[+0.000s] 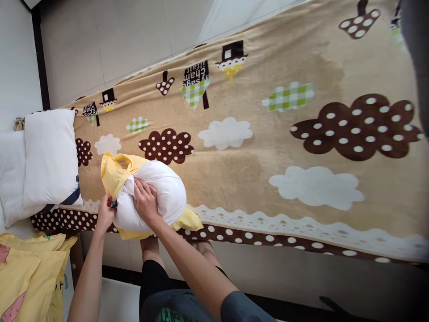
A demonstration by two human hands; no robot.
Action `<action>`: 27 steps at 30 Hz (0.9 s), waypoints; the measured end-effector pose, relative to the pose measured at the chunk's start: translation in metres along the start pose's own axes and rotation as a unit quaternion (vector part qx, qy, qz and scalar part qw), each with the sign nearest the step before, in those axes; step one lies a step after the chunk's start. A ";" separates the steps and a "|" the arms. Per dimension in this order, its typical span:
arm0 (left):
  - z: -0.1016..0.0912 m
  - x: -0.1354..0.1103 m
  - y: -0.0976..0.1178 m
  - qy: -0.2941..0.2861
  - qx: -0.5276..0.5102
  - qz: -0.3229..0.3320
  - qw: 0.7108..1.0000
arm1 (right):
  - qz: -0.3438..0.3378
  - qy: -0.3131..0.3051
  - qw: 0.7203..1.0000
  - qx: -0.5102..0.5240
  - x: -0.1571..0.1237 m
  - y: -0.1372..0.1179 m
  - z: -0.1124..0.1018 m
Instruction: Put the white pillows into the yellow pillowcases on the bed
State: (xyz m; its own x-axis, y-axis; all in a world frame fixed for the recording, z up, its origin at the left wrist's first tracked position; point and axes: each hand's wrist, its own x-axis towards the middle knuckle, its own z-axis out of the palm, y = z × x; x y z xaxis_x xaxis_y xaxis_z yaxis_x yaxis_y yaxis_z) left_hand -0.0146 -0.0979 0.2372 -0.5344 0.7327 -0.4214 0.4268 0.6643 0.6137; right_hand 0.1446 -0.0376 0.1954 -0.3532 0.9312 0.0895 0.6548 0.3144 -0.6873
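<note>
A white pillow (pixel 170 188), folded and bunched up, lies on top of a yellow pillowcase (pixel 115 172) at the near edge of the bed. Yellow cloth shows behind it and on both sides. My left hand (pixel 106 212) is closed at the pillow's left side, pinching its edge beside a small dark blue strip. On the pillow's upper face rests my right hand (pixel 146 200), with its fingers curled into a fold of the white cloth. The thumb of this hand is mostly hidden.
A beige patterned blanket (pixel 234 179) covers the bed. At its left end lie stacked white pillows (pixel 50 156). Yellow printed pillowcases (pixel 33 264) lie at the lower left on a white cabinet. Tiled floor (pixel 134 36) runs along the far side.
</note>
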 end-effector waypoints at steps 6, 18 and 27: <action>0.043 -0.007 0.017 0.185 0.022 -0.027 0.982 | 0.012 0.016 1.000 -0.013 -0.005 -0.012 0.013; 0.042 -0.073 0.035 0.166 0.143 0.106 0.970 | 0.006 -0.002 0.999 -0.053 -0.007 -0.022 0.033; -0.024 -0.049 0.056 -0.059 0.224 0.133 0.964 | -0.024 0.023 0.999 -0.029 -0.030 -0.032 0.019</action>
State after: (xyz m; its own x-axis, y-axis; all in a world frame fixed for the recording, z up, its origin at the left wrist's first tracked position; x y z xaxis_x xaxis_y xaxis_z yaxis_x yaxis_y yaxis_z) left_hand 0.0183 -0.1001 0.3088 -0.2875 0.8800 -0.3780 0.8236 0.4286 0.3714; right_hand 0.1217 -0.0794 0.2005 -0.3543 0.9222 0.1547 0.6758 0.3669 -0.6393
